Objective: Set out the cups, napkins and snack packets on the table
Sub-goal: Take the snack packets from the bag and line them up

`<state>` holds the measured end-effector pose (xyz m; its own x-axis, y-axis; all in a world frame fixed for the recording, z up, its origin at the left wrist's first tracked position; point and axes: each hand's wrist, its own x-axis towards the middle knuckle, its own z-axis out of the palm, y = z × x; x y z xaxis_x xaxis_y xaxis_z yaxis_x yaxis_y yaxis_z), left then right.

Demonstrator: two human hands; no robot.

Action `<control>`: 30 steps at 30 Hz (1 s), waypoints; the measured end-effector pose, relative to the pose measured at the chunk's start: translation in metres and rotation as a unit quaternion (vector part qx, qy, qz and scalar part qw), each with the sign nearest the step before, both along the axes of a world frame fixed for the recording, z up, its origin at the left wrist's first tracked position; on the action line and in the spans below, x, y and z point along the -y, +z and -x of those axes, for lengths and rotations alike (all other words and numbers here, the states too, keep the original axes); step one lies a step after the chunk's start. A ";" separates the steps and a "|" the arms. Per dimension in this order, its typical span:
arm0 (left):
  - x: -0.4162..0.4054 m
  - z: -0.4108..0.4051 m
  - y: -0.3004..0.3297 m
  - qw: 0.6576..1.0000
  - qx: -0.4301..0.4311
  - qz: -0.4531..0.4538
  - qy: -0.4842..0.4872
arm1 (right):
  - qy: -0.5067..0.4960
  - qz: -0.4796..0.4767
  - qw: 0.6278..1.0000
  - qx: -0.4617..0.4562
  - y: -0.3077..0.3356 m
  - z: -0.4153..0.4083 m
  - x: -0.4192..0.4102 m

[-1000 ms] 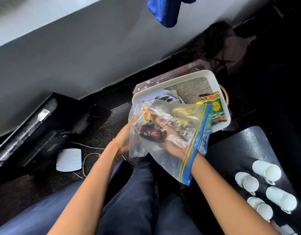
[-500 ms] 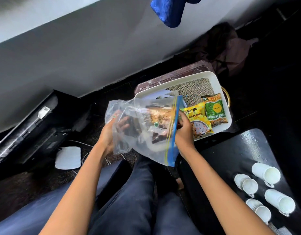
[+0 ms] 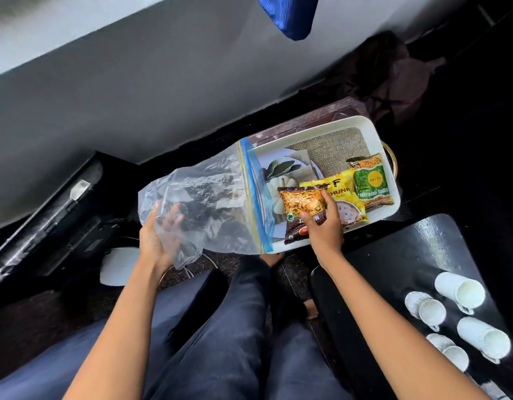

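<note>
My left hand (image 3: 160, 235) grips the closed end of a clear zip bag (image 3: 209, 203), whose blue-edged mouth lies over the left rim of a white tray (image 3: 362, 122). My right hand (image 3: 324, 226) is shut on a brown and orange snack packet (image 3: 301, 209), held over the tray's near side. In the tray lie a yellow packet (image 3: 347, 192), a green packet (image 3: 369, 183) and leaf-print napkins (image 3: 287, 171). Several white cups (image 3: 460, 293) lie on their sides on the black table (image 3: 393, 272) at the lower right.
A woven mat (image 3: 333, 148) lines the tray, which rests on a dark red box (image 3: 307, 116). A black case (image 3: 47, 220) and a white device (image 3: 116, 267) with cables lie on the floor at left. My legs fill the foreground. A blue cloth (image 3: 289, 13) hangs above.
My right hand came out of the bag with the brown packet and moved it over the tray. The yellow packet now lies in the tray. The bag swung left and looks nearly empty.
</note>
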<state>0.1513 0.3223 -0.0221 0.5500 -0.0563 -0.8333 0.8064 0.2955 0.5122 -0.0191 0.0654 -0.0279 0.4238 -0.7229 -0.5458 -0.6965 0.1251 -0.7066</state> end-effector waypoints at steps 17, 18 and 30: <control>0.054 0.007 0.018 0.995 0.046 0.015 -0.085 | -0.107 -0.092 0.989 0.053 0.026 -0.006 -0.006; 0.062 0.009 0.022 0.995 0.059 0.010 -0.081 | -0.133 -0.132 0.978 0.090 0.033 -0.006 -0.009; 0.139 0.060 0.069 0.909 0.049 -0.005 -0.413 | -0.198 -0.245 0.935 0.160 0.102 -0.023 -0.008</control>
